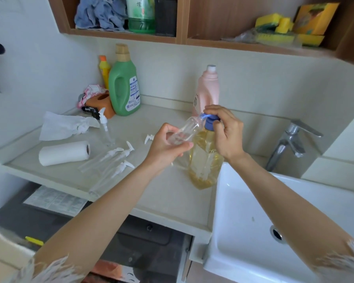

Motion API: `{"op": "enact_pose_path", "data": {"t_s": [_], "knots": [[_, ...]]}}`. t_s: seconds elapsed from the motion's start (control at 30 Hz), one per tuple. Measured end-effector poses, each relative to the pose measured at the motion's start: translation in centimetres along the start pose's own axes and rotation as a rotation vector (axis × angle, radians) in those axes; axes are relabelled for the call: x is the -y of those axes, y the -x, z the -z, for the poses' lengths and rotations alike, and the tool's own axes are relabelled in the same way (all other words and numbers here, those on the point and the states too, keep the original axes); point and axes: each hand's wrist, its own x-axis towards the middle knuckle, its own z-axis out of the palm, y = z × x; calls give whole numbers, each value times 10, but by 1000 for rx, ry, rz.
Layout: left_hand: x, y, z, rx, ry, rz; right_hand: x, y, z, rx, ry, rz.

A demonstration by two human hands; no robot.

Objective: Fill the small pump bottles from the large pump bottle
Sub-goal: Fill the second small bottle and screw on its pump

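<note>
The large pump bottle (205, 158), clear with yellow liquid and a blue pump head, stands on the counter beside the sink. My right hand (226, 131) is curled over that blue pump head. My left hand (168, 145) grips a small clear bottle (187, 129), tilted with its open mouth at the blue spout. One small pump bottle (107, 129) stands upright to the left. Two more small bottles (104, 160) with white pumps lie on the counter. A loose white pump (149, 138) lies behind my left hand.
A paper towel roll (64, 153) and a crumpled sheet (65, 125) lie on the left of the counter (172, 197). Green (124, 84), yellow and pink (206, 90) bottles stand by the wall. A white sink (274, 217) with a tap (290, 139) is on the right.
</note>
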Motion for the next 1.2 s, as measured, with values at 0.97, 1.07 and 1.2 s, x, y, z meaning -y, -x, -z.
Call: {"op": "enact_pose_path", "data": {"t_s": [0.97, 1.07, 1.2], "knots": [[-53, 71, -4, 527, 924, 426, 120, -36, 34, 385, -737, -401], [-55, 74, -3, 543, 1001, 406, 128, -42, 37, 347, -767, -403], [-61, 79, -1, 624, 1124, 357, 136, -42, 39, 342, -804, -420]]}}
